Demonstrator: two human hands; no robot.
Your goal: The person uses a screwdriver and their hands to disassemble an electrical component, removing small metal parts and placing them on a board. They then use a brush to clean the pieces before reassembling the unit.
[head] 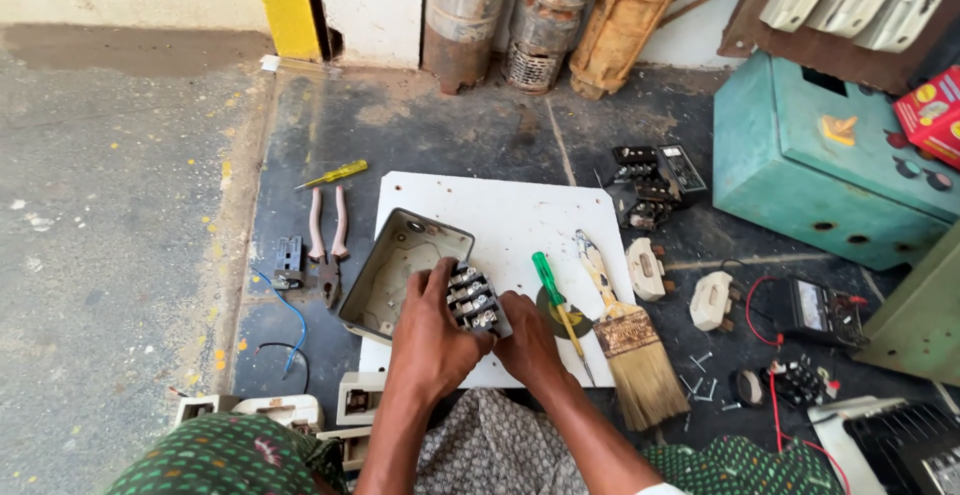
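I hold a black terminal block [477,301] with both hands over the white board [520,217] on the floor. My left hand [432,330] wraps its near-left side, fingers curled over the top edge and pressed onto it. My right hand [527,340] closes on its lower right end, thumb side against the block. So both grips are pinched onto the same piece.

The block's long axis runs diagonally, from upper left near the metal box [398,273] down to the lower right toward my right hand. Its rows of silver screws face up at me. Its upper left end sits just at the open box's right rim; I cannot tell whether they touch.

Just right of my right hand lies a green-handled screwdriver [556,300], its handle pointing away from me and its shaft toward me, across a dark disc. Beside that lies a paintbrush [628,345], bristles toward me. Off the board to the left lie pink-handled pliers [328,245] and a yellow screwdriver [334,174].
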